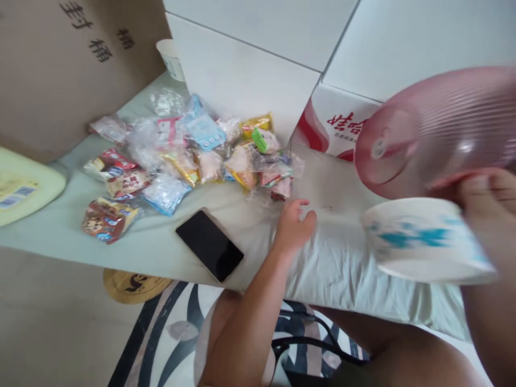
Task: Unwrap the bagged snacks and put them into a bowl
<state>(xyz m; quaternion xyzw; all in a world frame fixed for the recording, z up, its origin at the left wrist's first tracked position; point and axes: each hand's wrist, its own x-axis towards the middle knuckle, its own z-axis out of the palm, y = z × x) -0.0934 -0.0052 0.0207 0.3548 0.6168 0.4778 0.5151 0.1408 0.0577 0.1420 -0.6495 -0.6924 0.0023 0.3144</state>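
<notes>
My left hand [296,226] is just above the cloth, thumb and index finger apart, with nothing in it. Its fingertips are close to the near right edge of a heap of wrapped snack packets [209,164]. On the right, my right hand [492,193] is closed on the rim of a translucent pink ribbed plastic basin [447,123], which is tilted up on its side. Against that hand is a white paper bowl [427,236] with a blue print, blurred by motion; I cannot tell whether the fingers grip it too. A dark-screened phone [209,245] lies left of my left forearm.
Pale cloth [334,231] covers the surface. A large cardboard box [80,80] and a yellowish bottle [28,185] stand at the left. A paper cup [171,59] is by the white tiled wall [242,59]. Behind the basin is a red-and-white box [330,121].
</notes>
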